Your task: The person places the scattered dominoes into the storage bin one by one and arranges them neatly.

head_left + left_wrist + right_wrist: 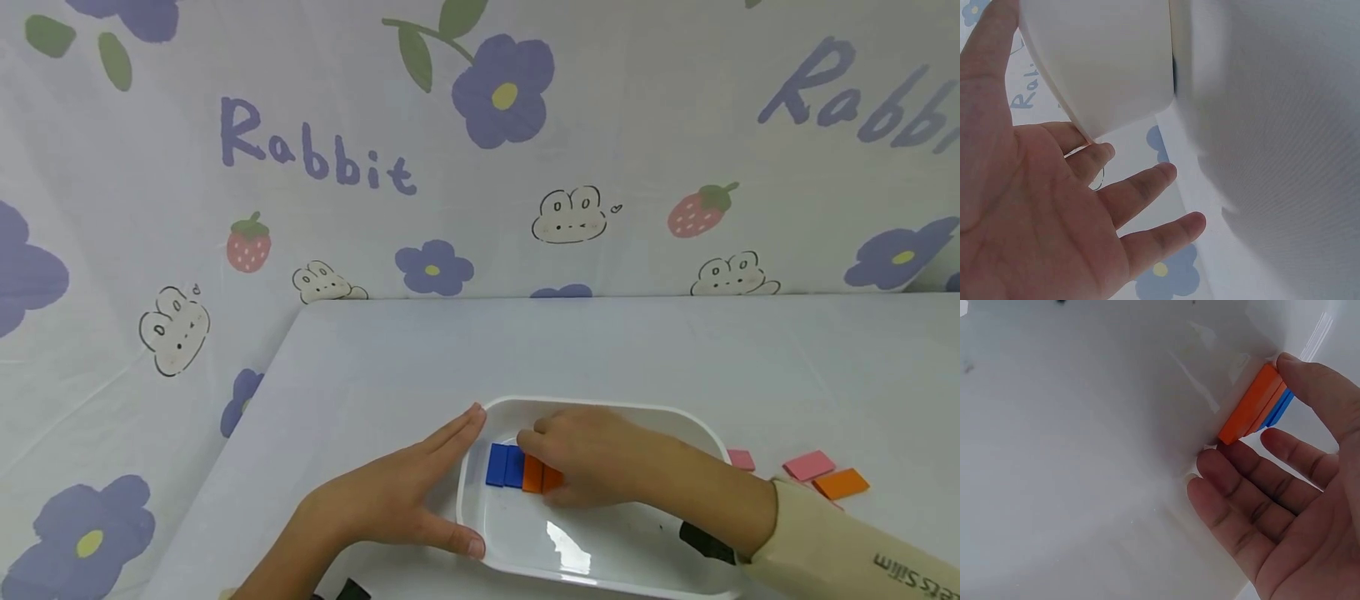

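Note:
In a white tray [600, 546], two blue tiles [496, 465] and two orange tiles [532, 475] stand side by side in a row near the left end. My right hand [600, 457] reaches into the tray and pinches the rightmost orange tile [1249, 405]; the right wrist view has the thumb at one end and fingertips at the other. My left hand [393, 493] rests against the tray's left end, thumb and fingers spread along the rim. In the left wrist view its fingers [1141, 187] are extended beside the tray's outer wall [1104, 62].
On the white table [390, 358], right of the tray, lie pink tiles [808, 466] and an orange tile [841, 483], partly behind the right forearm. A printed cloth [322, 225] with flowers and rabbits hangs behind the table. Dark pieces [705, 543] show by the wrists.

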`<move>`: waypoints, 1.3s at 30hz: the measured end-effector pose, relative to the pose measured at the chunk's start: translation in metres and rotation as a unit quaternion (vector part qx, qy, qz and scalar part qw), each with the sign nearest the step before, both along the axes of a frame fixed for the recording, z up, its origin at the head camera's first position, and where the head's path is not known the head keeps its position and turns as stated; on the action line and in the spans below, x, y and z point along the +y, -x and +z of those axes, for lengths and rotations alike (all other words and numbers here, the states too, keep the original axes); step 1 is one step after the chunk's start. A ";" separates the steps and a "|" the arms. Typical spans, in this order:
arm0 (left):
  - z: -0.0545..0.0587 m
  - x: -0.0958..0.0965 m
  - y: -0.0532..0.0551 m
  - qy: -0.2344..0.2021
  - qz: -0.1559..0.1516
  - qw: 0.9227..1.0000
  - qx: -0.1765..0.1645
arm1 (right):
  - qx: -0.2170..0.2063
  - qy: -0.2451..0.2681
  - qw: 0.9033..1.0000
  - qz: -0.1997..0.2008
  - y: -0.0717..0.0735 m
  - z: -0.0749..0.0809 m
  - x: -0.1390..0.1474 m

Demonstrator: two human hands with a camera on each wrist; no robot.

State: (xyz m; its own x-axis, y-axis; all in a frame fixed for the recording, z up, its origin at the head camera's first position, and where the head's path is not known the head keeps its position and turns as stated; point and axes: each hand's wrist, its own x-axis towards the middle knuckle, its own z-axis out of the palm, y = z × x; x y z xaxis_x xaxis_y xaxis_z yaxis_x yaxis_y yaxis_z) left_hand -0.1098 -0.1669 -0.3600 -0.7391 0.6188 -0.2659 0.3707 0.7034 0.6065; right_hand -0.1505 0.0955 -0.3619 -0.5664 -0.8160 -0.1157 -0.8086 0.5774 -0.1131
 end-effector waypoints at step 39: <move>-0.001 0.000 0.000 0.006 -0.002 1.000 0.008 | 0.019 0.008 1.000 0.006 0.002 -0.006 -0.003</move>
